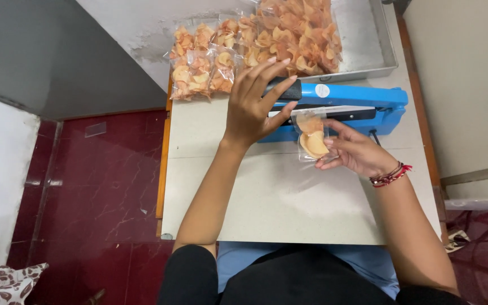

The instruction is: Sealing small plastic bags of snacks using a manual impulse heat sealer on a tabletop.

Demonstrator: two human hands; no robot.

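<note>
**Sealing one small bag of chips**

I am sitting at the pale table [266, 197], the largest thing here, with one blue heat sealer [345, 107] lying across its far half. Beyond it, at the far right, one grey metal tray [377, 51] is holding a loose heap of orange chips [295, 31]; I cannot count those. To the left of the tray a cluster of sealed packets [201, 59] is lying at the far edge, about six, though they overlap and the count is unsure.

My left hand [255, 104] is resting on the sealer's black handle [283, 90], fingers spread and mostly straight, pressing more than gripping. My right hand [354, 149] is pinching one small clear bag [312, 138] of chips, thumb and fingertips closing on its near end, with its open top lying in the sealer's bar.

I judge I am in the sealing step: the next move calls for keeping the bag mouth flat and straight under the bar, chips clear of the seam, while pressing down evenly.
</note>
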